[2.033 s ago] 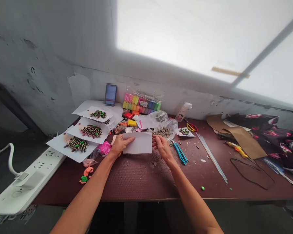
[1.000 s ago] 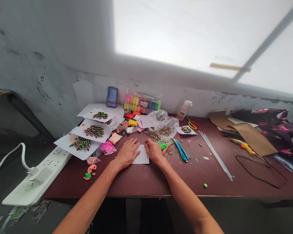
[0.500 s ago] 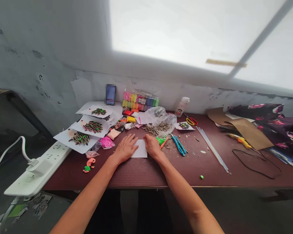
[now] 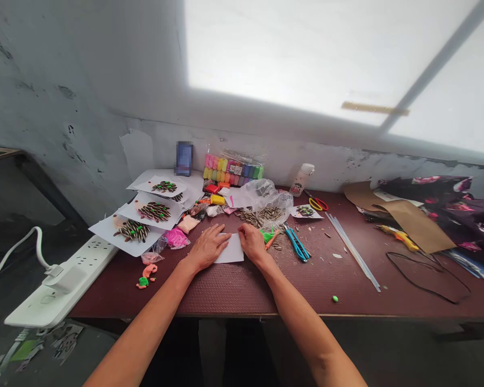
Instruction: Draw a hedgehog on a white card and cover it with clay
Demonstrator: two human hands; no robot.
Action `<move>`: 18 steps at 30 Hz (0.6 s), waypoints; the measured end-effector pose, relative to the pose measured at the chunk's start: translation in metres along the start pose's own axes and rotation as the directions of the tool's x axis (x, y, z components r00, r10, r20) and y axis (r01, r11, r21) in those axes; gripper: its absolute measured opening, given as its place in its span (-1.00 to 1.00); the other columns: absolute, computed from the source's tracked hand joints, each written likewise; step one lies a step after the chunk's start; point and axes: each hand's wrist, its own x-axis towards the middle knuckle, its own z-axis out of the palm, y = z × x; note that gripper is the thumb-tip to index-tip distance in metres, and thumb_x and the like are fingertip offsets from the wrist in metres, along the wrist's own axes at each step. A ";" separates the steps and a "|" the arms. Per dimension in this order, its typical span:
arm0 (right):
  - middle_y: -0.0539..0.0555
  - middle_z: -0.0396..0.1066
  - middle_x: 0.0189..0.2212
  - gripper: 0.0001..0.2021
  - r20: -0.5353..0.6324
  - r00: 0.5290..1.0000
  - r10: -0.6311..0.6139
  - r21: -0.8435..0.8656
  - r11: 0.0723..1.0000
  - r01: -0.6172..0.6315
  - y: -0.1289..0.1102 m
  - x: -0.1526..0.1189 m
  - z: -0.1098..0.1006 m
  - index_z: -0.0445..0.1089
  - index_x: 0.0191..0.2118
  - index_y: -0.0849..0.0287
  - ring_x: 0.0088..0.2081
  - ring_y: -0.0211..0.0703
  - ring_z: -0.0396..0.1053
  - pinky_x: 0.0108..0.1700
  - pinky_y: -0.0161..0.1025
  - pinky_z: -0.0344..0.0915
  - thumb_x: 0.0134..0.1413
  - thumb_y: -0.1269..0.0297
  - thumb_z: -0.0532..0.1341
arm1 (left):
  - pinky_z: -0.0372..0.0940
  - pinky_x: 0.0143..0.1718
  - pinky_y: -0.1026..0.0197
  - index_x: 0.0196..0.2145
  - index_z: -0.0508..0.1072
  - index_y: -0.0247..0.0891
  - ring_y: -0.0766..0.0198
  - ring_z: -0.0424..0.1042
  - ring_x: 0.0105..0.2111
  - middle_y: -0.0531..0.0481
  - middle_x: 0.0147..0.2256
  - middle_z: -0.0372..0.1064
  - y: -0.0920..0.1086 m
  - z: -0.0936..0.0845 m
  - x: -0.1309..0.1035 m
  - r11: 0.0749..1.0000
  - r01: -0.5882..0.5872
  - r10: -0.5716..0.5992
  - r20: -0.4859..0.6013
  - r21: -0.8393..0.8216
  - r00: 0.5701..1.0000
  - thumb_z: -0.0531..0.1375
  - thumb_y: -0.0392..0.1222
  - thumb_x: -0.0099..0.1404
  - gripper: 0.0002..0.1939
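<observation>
A small white sheet of paper lies flat on the dark red table between my hands. My left hand rests on its left side, palm down with the fingers stretched out. At the upper right edge of the sheet, my right hand is closed, its fingers curled and pressed together against the paper; whatever they hold, if anything, is hidden. Just right of that hand lies green and orange modelling clay, with a teal utility knife beyond it. Behind are sunflower seeds by a clear plastic bag.
Cards with seed hedgehogs overlap at the left, near a power strip. Coloured clay packs, a phone and a bottle stand along the wall. Scissors, glue sticks and a glue gun lie to the right.
The view has shifted slightly. My left hand still lies on the paper, and the curled fingers of my right hand have moved only a little at its edge.
</observation>
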 end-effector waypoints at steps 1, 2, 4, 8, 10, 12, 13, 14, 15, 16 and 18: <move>0.15 0.54 -0.11 -0.75 -0.001 1.000 0.000 0.004 1.000 0.000 0.000 0.000 0.000 0.48 -0.05 0.17 -0.08 -0.13 0.46 -0.09 -0.31 0.23 0.35 0.44 0.06 | 0.14 0.31 -0.23 0.17 0.49 -0.09 -0.06 0.23 0.31 -0.16 0.30 0.28 0.000 0.000 0.000 1.000 0.000 0.000 0.002 0.001 1.000 0.05 -0.07 0.48 -0.60; 0.16 0.54 -0.10 -0.74 -0.002 1.000 0.001 0.008 1.000 -0.001 0.001 0.001 0.000 0.48 -0.05 0.17 -0.08 -0.13 0.46 -0.09 -0.31 0.23 0.35 0.44 0.05 | 0.14 0.31 -0.23 0.17 0.49 -0.09 -0.06 0.23 0.31 -0.16 0.30 0.28 0.000 0.000 0.000 1.000 0.000 0.000 0.003 0.002 1.000 0.05 -0.08 0.48 -0.60; 0.17 0.54 -0.09 -0.73 -0.002 1.000 0.005 0.014 1.000 -0.005 0.001 0.001 0.000 0.48 -0.03 0.18 -0.07 -0.11 0.47 -0.09 -0.30 0.23 0.35 0.45 0.04 | 0.15 0.30 -0.23 0.17 0.49 -0.09 -0.06 0.23 0.31 -0.16 0.29 0.29 0.000 -0.001 0.000 1.000 0.001 -0.001 -0.003 0.000 1.000 0.05 -0.07 0.48 -0.60; 0.19 0.54 -0.08 -0.71 -0.001 1.000 0.012 0.023 1.000 -0.012 0.001 0.002 0.001 0.46 0.00 0.20 -0.07 -0.09 0.47 -0.08 -0.28 0.24 0.33 0.47 0.04 | 0.15 0.31 -0.21 0.16 0.50 -0.13 -0.06 0.24 0.31 -0.18 0.28 0.30 0.000 -0.001 0.000 1.000 -0.003 0.003 -0.011 -0.003 1.000 0.06 -0.08 0.47 -0.60; 0.18 0.54 -0.06 -0.70 -0.002 1.000 0.011 0.027 1.000 -0.011 0.001 0.002 0.001 0.45 0.01 0.19 -0.06 -0.10 0.47 -0.06 -0.29 0.24 0.33 0.47 0.03 | 0.15 0.31 -0.19 0.17 0.49 -0.16 -0.06 0.24 0.31 -0.19 0.29 0.29 0.000 -0.001 0.000 1.000 0.001 -0.001 -0.005 0.012 1.000 0.07 -0.11 0.46 -0.59; 0.17 0.54 -0.05 -0.70 -0.003 1.000 0.009 0.031 0.999 -0.009 0.000 0.001 0.001 0.45 0.01 0.18 -0.05 -0.12 0.46 -0.05 -0.30 0.24 0.33 0.47 0.03 | 0.16 0.31 -0.18 0.18 0.48 -0.18 -0.06 0.24 0.30 -0.20 0.29 0.29 0.000 -0.001 0.001 1.000 0.006 -0.006 -0.005 0.023 1.000 0.08 -0.12 0.45 -0.59; 0.17 0.54 -0.05 -0.69 -0.003 1.000 0.009 0.031 0.999 -0.009 0.000 0.001 0.001 0.45 0.01 0.18 -0.05 -0.12 0.46 -0.05 -0.30 0.24 0.32 0.48 0.03 | 0.16 0.31 -0.18 0.18 0.48 -0.18 -0.06 0.24 0.30 -0.20 0.29 0.29 0.000 0.000 0.001 1.000 0.007 -0.006 -0.006 0.026 1.000 0.08 -0.13 0.45 -0.59; 0.17 0.53 -0.05 -0.69 -0.004 1.000 0.010 0.032 0.999 -0.010 0.000 0.001 0.001 0.45 0.02 0.18 -0.05 -0.12 0.46 -0.05 -0.30 0.24 0.32 0.48 0.03 | 0.17 0.31 -0.18 0.18 0.48 -0.18 -0.06 0.25 0.30 -0.20 0.29 0.29 -0.001 0.000 0.001 1.000 0.006 -0.006 -0.008 0.029 1.000 0.08 -0.13 0.45 -0.59; 0.17 0.53 -0.04 -0.69 -0.004 1.000 0.014 0.034 0.999 -0.013 -0.001 0.001 0.000 0.45 0.02 0.19 -0.04 -0.11 0.46 -0.05 -0.29 0.24 0.32 0.48 0.03 | 0.17 0.30 -0.19 0.17 0.48 -0.17 -0.05 0.25 0.30 -0.19 0.29 0.29 -0.001 0.000 0.001 1.000 0.006 -0.006 -0.010 0.030 1.000 0.08 -0.14 0.45 -0.59; 0.18 0.52 -0.03 -0.69 -0.003 1.000 0.019 0.038 0.999 -0.019 -0.001 0.001 0.000 0.45 0.02 0.19 -0.04 -0.11 0.46 -0.05 -0.29 0.24 0.32 0.48 0.03 | 0.17 0.30 -0.19 0.17 0.48 -0.16 -0.05 0.25 0.30 -0.19 0.29 0.29 -0.001 0.001 0.001 1.000 0.007 -0.006 -0.012 0.030 1.000 0.08 -0.14 0.45 -0.60; 0.18 0.53 -0.03 -0.69 0.002 0.999 0.035 0.051 0.998 -0.035 -0.001 0.001 0.000 0.46 0.02 0.19 -0.04 -0.11 0.46 -0.06 -0.29 0.24 0.32 0.47 0.03 | 0.19 0.29 -0.19 0.17 0.48 -0.17 -0.05 0.25 0.30 -0.18 0.28 0.30 -0.001 0.001 0.001 1.000 0.019 -0.018 -0.016 0.023 1.000 0.07 -0.13 0.45 -0.60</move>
